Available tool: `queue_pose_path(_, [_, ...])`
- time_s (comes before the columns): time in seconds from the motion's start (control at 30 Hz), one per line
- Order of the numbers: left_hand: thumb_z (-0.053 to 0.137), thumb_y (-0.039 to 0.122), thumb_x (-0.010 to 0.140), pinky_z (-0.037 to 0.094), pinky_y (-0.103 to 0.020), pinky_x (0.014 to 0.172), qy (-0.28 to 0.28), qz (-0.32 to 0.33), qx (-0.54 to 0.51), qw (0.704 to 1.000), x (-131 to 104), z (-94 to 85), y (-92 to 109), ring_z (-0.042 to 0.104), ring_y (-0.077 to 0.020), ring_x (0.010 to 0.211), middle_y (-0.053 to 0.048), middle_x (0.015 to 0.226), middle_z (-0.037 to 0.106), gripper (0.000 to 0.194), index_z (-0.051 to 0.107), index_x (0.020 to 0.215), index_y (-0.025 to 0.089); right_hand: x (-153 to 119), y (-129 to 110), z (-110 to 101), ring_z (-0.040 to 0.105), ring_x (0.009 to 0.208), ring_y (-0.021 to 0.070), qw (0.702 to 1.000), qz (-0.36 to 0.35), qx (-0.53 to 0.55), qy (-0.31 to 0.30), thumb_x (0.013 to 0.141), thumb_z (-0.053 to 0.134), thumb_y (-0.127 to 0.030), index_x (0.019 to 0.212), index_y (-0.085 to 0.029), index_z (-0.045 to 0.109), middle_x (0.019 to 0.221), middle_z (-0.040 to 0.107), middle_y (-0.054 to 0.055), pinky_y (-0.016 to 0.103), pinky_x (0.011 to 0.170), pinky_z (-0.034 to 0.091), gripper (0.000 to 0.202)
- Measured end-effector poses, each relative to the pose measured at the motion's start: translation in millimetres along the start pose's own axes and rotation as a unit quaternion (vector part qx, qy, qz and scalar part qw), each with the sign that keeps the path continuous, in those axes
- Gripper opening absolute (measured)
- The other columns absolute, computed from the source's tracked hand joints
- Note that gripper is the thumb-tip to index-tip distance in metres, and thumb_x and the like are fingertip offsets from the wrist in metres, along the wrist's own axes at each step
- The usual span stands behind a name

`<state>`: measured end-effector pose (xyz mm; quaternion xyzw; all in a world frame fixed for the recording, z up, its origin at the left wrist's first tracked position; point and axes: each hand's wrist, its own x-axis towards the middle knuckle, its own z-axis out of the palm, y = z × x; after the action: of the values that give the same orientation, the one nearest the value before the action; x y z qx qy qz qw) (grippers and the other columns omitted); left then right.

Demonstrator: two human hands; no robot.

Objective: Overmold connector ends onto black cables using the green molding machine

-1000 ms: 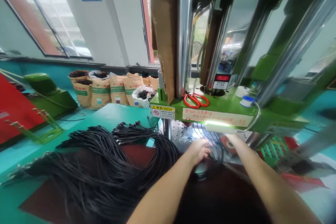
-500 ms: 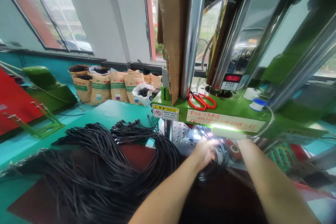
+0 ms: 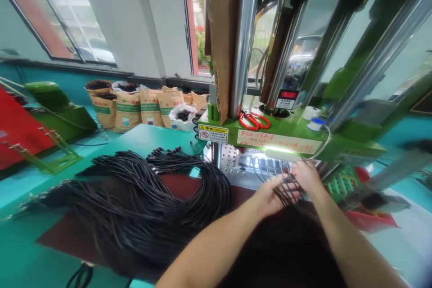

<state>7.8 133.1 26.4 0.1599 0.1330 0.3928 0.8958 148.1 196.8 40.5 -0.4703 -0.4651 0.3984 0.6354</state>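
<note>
My left hand (image 3: 272,195) is closed around several thin black cables (image 3: 266,168), palm turned up. The cables run from my fingers to the metal plate under the green press (image 3: 222,122), fanned apart. Just to the right, my right hand (image 3: 306,177) pinches at the same cables, its fingertips close to the left hand's fingers. Behind the hands lies a bright metal mold plate (image 3: 248,173), lit by a lamp tube (image 3: 282,155); part of it is hidden by the press. A large pile of black cables (image 3: 162,216) lies on the table to the left.
Red-handled scissors (image 3: 254,121) and a blue-and-white spool (image 3: 316,123) sit on the press ledge. Chrome columns (image 3: 246,40) rise above it. Paper sacks (image 3: 127,110) line the wall. A red tray (image 3: 376,220) is at right, and a brown board (image 3: 64,238) lies beneath the pile.
My right hand has come out from under the press edge to the cables, now in view. The cables, bunched in a loop before, are spread toward the mold plate. The view has shifted slightly.
</note>
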Motion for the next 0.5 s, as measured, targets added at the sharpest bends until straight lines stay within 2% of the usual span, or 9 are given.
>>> queue_pose_path(0.07, [0.058, 0.029, 0.075, 0.041, -0.037, 0.072, 0.007, 0.001, 0.011, 1.0, 4, -6.5, 1, 0.063, -0.0227, 0.071, -0.011, 0.084, 0.065, 0.03, 0.054, 0.101, 0.014, -2, -3, -2, 0.044, 0.039, 0.0094, 1.0, 0.003, 0.026, -0.008, 0.061, 0.068, -0.042, 0.054, -0.019, 0.045, 0.041, 0.043, -0.006, 0.022, 0.038, 0.035, 0.033])
queue_pose_path(0.17, [0.057, 0.027, 0.076, 0.041, -0.038, 0.073, 0.012, -0.009, 0.019, 1.0, 9, -12.5, 5, 0.064, -0.0219, 0.07, -0.01, 0.079, 0.065, 0.028, 0.055, 0.099, 0.013, -1, -3, -3, 0.045, 0.042, 0.0095, 0.999, -0.003, 0.048, -0.012, 0.057, 0.068, -0.037, 0.054, -0.02, 0.044, 0.042, 0.045, -0.006, 0.022, 0.041, 0.037, 0.03])
queue_pose_path(0.5, [0.059, 0.025, 0.074, 0.041, -0.035, 0.072, 0.038, -0.015, 0.029, 0.999, 7, -5.9, 10, 0.062, -0.0194, 0.066, -0.009, 0.073, 0.065, 0.026, 0.057, 0.097, 0.013, 11, 15, -11, 0.046, 0.042, 0.0113, 0.999, 0.018, 0.051, -0.004, 0.059, 0.064, -0.029, 0.046, -0.021, 0.047, 0.041, 0.047, -0.003, 0.025, 0.043, 0.038, 0.023])
